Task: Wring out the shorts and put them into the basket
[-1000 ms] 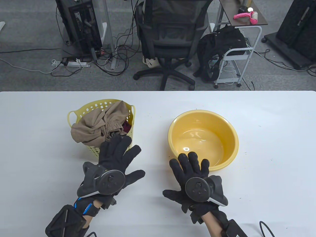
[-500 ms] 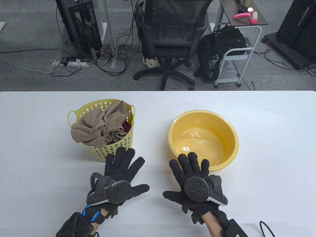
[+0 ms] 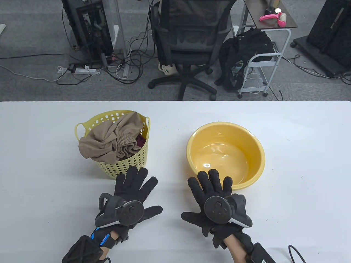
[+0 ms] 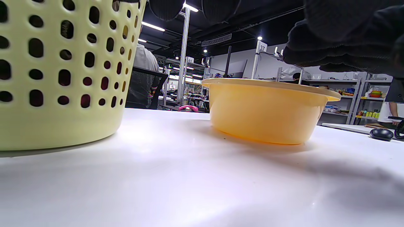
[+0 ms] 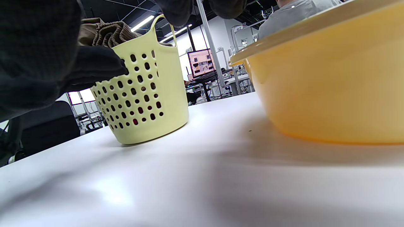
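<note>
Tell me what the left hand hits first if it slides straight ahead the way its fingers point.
Most likely the yellow basket: the left hand lies flat, fingers spread, their tips just short of its near wall. How much gap remains is unclear.

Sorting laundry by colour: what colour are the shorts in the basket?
Tan, clearest in the table view: shorts in basket.

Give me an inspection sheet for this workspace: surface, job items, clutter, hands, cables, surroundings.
Surface: white table, a few dark specks.
Job's things: tan shorts bunched in the yellow basket, draping over its near rim; orange basin beside it holds no clothes.
Clutter: nothing seen on the table.
Hands: left hand and right hand flat, fingers spread, holding nothing.
Cables: one black cable at the table's near right edge; a tangle on the floor by the power strip.
Surroundings: office chair, backpack, cart, computer tower.
</note>
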A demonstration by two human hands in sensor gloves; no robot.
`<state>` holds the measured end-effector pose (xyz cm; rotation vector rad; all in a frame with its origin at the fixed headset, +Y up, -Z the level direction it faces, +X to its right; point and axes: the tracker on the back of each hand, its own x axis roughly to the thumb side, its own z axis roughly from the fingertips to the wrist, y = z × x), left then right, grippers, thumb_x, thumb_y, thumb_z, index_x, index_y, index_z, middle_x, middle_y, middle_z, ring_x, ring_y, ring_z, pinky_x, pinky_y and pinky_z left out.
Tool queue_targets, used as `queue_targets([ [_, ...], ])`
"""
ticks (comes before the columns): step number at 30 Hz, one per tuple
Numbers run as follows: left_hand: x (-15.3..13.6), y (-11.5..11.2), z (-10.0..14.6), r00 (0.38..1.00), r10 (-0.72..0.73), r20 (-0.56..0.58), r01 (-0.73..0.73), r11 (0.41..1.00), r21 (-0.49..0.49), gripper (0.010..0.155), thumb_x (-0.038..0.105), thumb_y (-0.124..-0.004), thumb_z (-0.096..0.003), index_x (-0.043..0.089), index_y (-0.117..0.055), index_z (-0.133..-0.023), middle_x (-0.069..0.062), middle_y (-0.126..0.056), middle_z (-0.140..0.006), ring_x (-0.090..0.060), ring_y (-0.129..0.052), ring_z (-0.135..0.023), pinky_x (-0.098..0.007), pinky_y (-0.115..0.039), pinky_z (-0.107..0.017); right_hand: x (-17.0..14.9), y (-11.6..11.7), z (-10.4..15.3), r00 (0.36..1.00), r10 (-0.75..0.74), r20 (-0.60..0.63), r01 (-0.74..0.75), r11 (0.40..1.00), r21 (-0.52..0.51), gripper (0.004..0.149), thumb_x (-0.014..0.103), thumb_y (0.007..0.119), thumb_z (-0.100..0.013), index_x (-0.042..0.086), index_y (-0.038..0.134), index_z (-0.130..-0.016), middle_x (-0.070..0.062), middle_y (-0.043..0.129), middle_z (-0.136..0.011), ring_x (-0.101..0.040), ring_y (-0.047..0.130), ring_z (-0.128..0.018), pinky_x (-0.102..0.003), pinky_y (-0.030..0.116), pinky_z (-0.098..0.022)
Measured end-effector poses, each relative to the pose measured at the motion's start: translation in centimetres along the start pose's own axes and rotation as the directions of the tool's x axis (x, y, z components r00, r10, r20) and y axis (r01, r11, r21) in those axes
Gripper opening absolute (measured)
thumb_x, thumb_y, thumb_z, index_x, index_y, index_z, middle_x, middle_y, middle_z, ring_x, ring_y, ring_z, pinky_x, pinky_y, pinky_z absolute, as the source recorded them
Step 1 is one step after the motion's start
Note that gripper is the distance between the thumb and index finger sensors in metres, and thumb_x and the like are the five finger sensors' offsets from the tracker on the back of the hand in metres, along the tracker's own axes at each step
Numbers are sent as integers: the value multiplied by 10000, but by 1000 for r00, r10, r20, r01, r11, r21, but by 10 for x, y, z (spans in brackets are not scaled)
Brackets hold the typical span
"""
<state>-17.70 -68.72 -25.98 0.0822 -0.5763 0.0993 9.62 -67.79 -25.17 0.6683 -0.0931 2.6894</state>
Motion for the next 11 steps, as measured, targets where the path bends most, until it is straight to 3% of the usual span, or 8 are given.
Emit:
queue_targets([
  [11, 1, -1, 0, 1000, 14, 16, -14, 1000, -15, 901, 723, -711, -487, 224, -403, -1172, -285, -352, -1259, -637, -315, -1117, -800, -289, -664, 4, 1, 0, 1000, 7, 15, -7, 1000, 1, 1043, 743, 810, -412, 128, 378, -1135, -295, 293, -1138, -604, 201, -1020, -843, 197, -597],
])
